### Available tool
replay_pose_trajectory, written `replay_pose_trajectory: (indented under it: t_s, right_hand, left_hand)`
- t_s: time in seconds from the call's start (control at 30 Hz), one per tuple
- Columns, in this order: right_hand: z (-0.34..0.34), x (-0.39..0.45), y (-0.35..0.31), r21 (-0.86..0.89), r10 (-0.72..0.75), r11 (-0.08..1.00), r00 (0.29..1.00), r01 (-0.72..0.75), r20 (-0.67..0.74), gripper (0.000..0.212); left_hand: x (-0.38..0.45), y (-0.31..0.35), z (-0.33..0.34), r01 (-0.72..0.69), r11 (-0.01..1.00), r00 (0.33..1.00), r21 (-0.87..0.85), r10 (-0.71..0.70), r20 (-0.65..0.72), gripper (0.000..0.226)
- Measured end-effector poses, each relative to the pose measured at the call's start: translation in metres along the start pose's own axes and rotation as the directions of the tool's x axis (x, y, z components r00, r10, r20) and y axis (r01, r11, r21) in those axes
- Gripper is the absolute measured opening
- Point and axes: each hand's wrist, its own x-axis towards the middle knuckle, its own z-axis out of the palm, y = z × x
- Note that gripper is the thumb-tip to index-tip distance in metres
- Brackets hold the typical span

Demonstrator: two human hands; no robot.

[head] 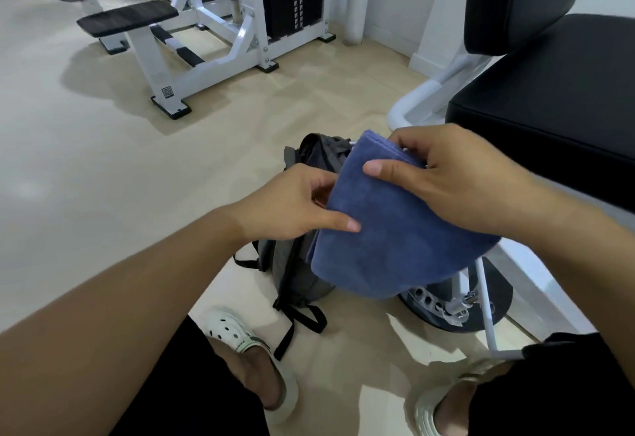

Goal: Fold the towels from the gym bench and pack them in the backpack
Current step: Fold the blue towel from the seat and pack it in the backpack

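Head view: both hands hold a folded blue towel [395, 229] above the floor. The right hand [457, 174] has its grip clamped on the upper edge, thumb on top; the left hand [295, 205] pinches the left edge. Beneath it a grey backpack [295, 270] stands on the floor [120, 178]; its contents are hidden. The black bench [549, 109] is at right.

— What was on the floor [103, 167]?
— A grey backpack [299, 264] stood on the pale tiles, its black straps trailing. A white weight machine [213, 40] stood farther off.
— And the bench [549, 119]?
— Its black pad showed nothing lying on it.
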Motion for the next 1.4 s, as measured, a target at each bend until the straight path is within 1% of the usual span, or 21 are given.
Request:
replay_pose_trajectory:
  t_s: [0.1,0.17,0.23,0.3,0.37,0.43,0.5,0.57,0.63,0.67,0.73,0.83,0.9,0.97,1.03,1.1,1.2,1.3,1.4]
  right_hand:
    - [-0.010,-0.001,0.001,0.012,0.017,1.000,1.000,-0.017,0.002,0.035]
    - [-0.016,-0.003,0.001,0.081,0.006,0.997,1.000,-0.005,-0.019,0.032]
    - [-0.022,-0.004,-0.002,0.212,0.012,0.977,0.999,-0.001,-0.050,0.034]
    - [-0.029,-0.005,-0.001,0.276,0.039,0.961,0.997,-0.019,-0.069,0.039]
    - [-0.036,-0.005,0.004,0.250,0.066,0.967,0.995,-0.045,-0.077,0.038]
    - [-0.042,-0.004,0.013,0.178,0.103,0.981,0.988,-0.081,-0.116,0.037]
    - [-0.048,-0.002,0.026,0.068,0.137,0.990,0.976,-0.127,-0.170,0.039]
    - [-0.053,0.000,0.037,-0.010,0.177,0.983,0.961,-0.183,-0.213,0.041]
    - [-0.055,0.002,0.044,-0.049,0.210,0.972,0.947,-0.228,-0.243,0.040]
    - [-0.055,0.003,0.046,-0.063,0.223,0.967,0.942,-0.246,-0.253,0.038]
    - [-0.053,0.005,0.049,-0.092,0.243,0.957,0.931,-0.277,-0.273,0.036]
    - [-0.051,0.007,0.052,-0.118,0.265,0.944,0.920,-0.309,-0.288,0.036]
    - [-0.050,0.008,0.053,-0.119,0.289,0.934,0.907,-0.338,-0.305,0.035]
    - [-0.047,0.007,0.049,-0.102,0.292,0.934,0.896,-0.342,-0.335,0.035]
    - [-0.041,0.006,0.040,-0.057,0.265,0.951,0.895,-0.305,-0.359,0.034]
    - [-0.030,0.004,0.026,0.002,0.231,0.969,0.907,-0.246,-0.352,0.031]
    - [-0.005,0.002,0.012,0.048,0.197,0.980,0.941,-0.192,-0.276,0.028]
    - [0.022,0.001,0.009,0.018,0.157,0.988,0.976,-0.156,-0.149,0.024]
    - [0.041,0.000,0.007,-0.018,0.117,0.993,0.989,-0.119,-0.092,0.025]
  left_hand:
    - [0.007,-0.007,0.000,-0.002,0.999,1.000,0.037,0.002,-0.002,0.031]
    - [0.011,-0.015,0.002,0.017,0.999,1.000,0.045,-0.018,0.019,0.032]
    - [0.012,-0.021,0.006,0.039,0.995,0.994,0.090,-0.047,0.094,0.035]
    - [0.014,-0.025,0.009,0.074,0.981,0.978,0.180,-0.106,0.177,0.038]
    - [0.015,-0.029,0.009,0.122,0.961,0.962,0.248,-0.176,0.209,0.039]
    - [0.016,-0.032,0.004,0.172,0.949,0.951,0.265,-0.230,0.206,0.034]
    - [0.015,-0.031,-0.004,0.214,0.952,0.944,0.221,-0.260,0.203,0.030]
    - [0.013,-0.029,-0.015,0.249,0.954,0.949,0.167,-0.275,0.154,0.028]
    - [0.013,-0.026,-0.027,0.282,0.951,0.955,0.125,-0.291,0.060,0.028]
    - [0.013,-0.025,-0.033,0.301,0.946,0.953,0.120,-0.303,0.002,0.032]
    - [0.011,-0.024,-0.044,0.338,0.935,0.939,0.105,-0.329,-0.101,0.036]
    - [0.004,-0.022,-0.058,0.358,0.934,0.915,-0.002,-0.352,-0.196,0.027]
    - [0.001,-0.019,-0.061,0.312,0.942,0.907,-0.125,-0.335,-0.255,0.020]
    - [0.000,-0.015,-0.060,0.223,0.937,0.881,-0.270,-0.312,-0.355,0.023]
    - [-0.002,-0.009,-0.054,0.135,0.915,0.846,-0.381,-0.307,-0.436,0.025]
    - [-0.004,-0.001,-0.044,0.075,0.886,0.830,-0.457,-0.310,-0.464,0.019]
    - [-0.006,0.010,-0.023,0.041,0.848,0.834,-0.529,-0.320,-0.449,0.018]
    - [-0.006,0.019,-0.004,0.041,0.816,0.842,-0.576,-0.339,-0.420,0.019]
    - [-0.005,0.022,0.011,0.048,0.786,0.849,-0.616,-0.357,-0.389,0.021]
